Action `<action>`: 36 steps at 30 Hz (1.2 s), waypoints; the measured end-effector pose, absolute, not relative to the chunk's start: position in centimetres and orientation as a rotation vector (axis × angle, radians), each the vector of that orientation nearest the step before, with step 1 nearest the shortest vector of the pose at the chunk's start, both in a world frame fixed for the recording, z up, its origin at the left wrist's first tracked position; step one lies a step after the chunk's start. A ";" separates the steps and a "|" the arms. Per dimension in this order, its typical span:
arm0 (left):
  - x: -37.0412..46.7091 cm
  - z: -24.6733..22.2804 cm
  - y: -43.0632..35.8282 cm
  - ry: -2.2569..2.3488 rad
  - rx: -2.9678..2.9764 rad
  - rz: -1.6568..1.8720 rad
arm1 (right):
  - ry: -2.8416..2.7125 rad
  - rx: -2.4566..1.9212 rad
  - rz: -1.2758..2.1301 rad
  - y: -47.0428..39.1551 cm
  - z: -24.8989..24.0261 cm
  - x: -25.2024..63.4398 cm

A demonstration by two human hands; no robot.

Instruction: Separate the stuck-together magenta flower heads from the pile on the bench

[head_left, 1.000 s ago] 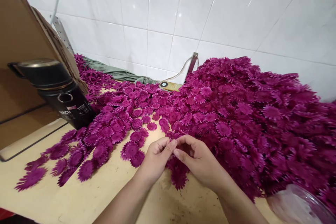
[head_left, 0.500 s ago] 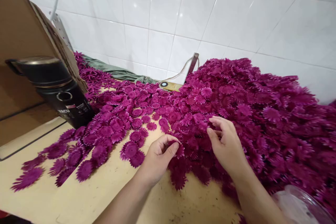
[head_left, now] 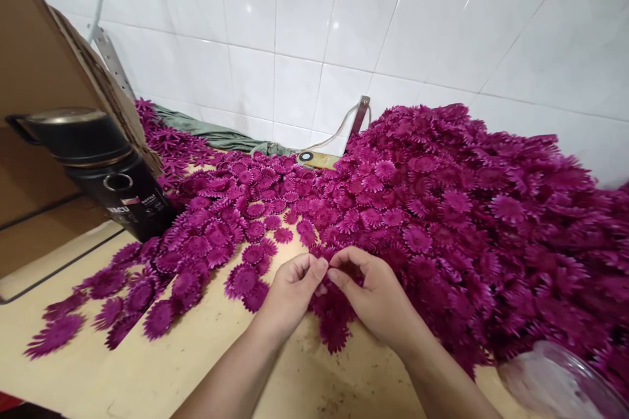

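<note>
My left hand (head_left: 293, 288) and my right hand (head_left: 369, 289) meet fingertip to fingertip just above the front of the flower heap. Each is closed in a pinch of thumb and forefinger. Between them is a small magenta artificial flower piece (head_left: 325, 270), mostly hidden by my fingers. Close under the hands hang or lie more magenta fringed flower pieces (head_left: 335, 330). The big heap of flower pieces (head_left: 472, 222) rises to the right of my right hand. Left of my left hand, a looser spread of them (head_left: 196, 245) lies on the pale tabletop (head_left: 216, 353).
A black vacuum bottle (head_left: 118, 177) stands at the left before a cardboard box (head_left: 44, 72). Green cloth (head_left: 211, 131) and a yellowish strip (head_left: 322, 161) lie along the tiled wall (head_left: 299, 19). A clear plastic container (head_left: 555, 380) sits at the lower right.
My right hand has come left and down from the heap to meet my left hand, its fingers closing in a pinch. My left hand has barely moved.
</note>
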State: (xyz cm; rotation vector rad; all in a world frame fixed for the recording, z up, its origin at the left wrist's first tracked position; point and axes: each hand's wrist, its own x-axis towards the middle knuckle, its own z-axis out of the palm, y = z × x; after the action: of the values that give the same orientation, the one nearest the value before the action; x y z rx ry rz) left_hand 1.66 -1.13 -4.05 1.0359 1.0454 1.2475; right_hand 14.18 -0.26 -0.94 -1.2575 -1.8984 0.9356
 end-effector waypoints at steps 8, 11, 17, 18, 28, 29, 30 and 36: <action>1.7 -4.2 -1.2 1.080 1.147 1.314 | -1.733 -1.393 0.292 2.4 -0.3 17.4; 1.6 -4.4 -1.2 1.092 1.123 1.341 | -1.602 -1.633 -0.063 4.9 -0.2 21.3; 2.3 -5.3 -1.5 1.325 1.436 1.197 | -2.103 -1.456 -0.353 5.8 0.6 19.8; 2.3 -5.6 -1.5 1.385 1.525 1.191 | -2.186 -1.415 -0.307 5.9 0.7 18.2; 2.2 -5.4 -1.8 1.447 1.969 1.016 | -2.585 -1.692 -0.265 13.3 -1.7 8.9; 2.2 -5.2 -1.9 1.447 1.972 1.001 | -2.599 -1.715 -0.258 13.6 -2.0 8.9; 2.3 -5.1 -1.9 1.446 1.967 0.992 | -2.621 -1.725 -0.249 13.8 -2.1 8.9; 2.6 -4.8 -2.2 1.393 1.938 0.911 | -2.811 -1.625 -0.144 12.4 -0.7 10.9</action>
State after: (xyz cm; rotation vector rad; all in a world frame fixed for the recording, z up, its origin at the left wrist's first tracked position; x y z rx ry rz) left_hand 2.62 -2.22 -4.77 1.9379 1.3926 0.9113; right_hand 10.93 12.44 -0.75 -1.6246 -2.8107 -0.1441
